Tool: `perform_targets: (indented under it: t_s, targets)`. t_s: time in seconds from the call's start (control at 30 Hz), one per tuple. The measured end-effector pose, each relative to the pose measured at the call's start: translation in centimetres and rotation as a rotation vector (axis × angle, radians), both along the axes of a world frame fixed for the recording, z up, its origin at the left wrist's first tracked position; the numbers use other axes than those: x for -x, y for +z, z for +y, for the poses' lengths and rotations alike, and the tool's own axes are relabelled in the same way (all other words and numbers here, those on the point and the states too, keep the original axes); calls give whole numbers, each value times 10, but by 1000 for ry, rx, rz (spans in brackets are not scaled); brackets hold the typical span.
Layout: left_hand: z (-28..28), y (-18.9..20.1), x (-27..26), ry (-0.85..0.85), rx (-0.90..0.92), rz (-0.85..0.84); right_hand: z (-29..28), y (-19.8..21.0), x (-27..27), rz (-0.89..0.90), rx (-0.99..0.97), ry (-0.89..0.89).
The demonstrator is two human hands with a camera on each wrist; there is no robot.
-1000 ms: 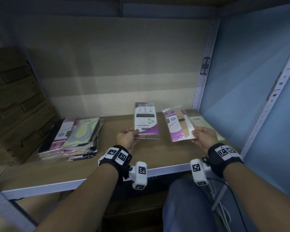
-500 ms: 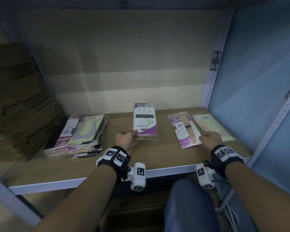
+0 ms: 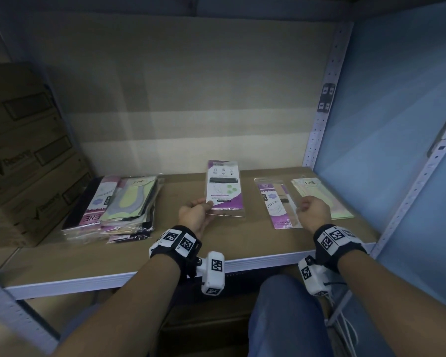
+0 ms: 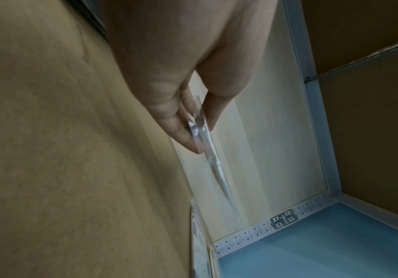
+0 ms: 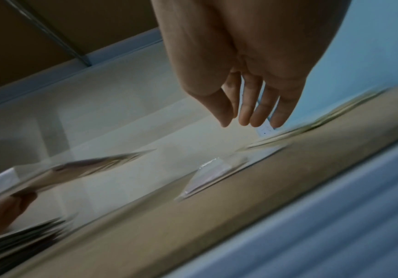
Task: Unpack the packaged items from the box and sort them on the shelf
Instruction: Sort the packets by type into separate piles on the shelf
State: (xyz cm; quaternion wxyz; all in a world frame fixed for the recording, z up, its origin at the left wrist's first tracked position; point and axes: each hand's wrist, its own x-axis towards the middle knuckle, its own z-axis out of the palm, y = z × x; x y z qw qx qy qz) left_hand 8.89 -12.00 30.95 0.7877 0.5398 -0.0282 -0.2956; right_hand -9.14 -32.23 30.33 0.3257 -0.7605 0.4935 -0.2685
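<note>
Left hand has a pinch grip on the near edge of a purple-and-white packet: thumb on top, fingers underneath. Packet is held off the shelf, mid-shelf, roughly flat, long side pointing at the back wall. Left wrist view shows it edge-on as a thin clear sleeve between thumb and fingers.

Right hand has no grip on anything. Right wrist view shows its fingers loosely bent and hanging together, nothing between them, above the shelf surface. From the head view it sits just above the near right edge of a second purple packet; cannot tell if it touches.

That second purple packet lies flat on the shelf, right of centre. Just beside it on the right, by the blue side panel, a pale green packet marked ENE also lies flat; the two are close but apart.

Left end of the shelf: an untidy stack of packets, pink/purple and green-yellow ones on top, edges fanned out. Beside the stack, brown cartons piled up at the far left.

Perforated metal upright at the right rear corner. The right wrist picture is motion-blurred.
</note>
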Motion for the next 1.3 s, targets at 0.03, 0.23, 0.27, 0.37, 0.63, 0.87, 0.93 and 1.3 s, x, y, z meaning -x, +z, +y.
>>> perform_targets:
  t_s: [0.03, 0.23, 0.27, 0.37, 0.63, 0.87, 0.93, 1.3]
  targets:
    - [1, 1, 0, 0, 4, 0, 5, 4, -2, -3, 19, 35]
    - [5, 6, 6, 0, 20, -18, 41, 17, -28, 68, 156, 373]
    - [6, 6, 6, 3, 22, -18, 48, 16, -34, 114, 200, 432]
    - [9, 7, 7, -9, 19, -23, 65, 10, -48, 192, 282, 561]
    - [16, 8, 3, -6, 24, -34, 86, 9, -58, 83, 473, 603]
    - [9, 6, 1, 60, -150, -225, 98, 15, -56, 271, 482, 708]
    - [6, 9, 3, 89, -208, -324, 99, 16, -57, 362, 452, 729]
    - [1, 36, 24, -191, -73, -523, 109, 22, -64, 32, 408, 495]
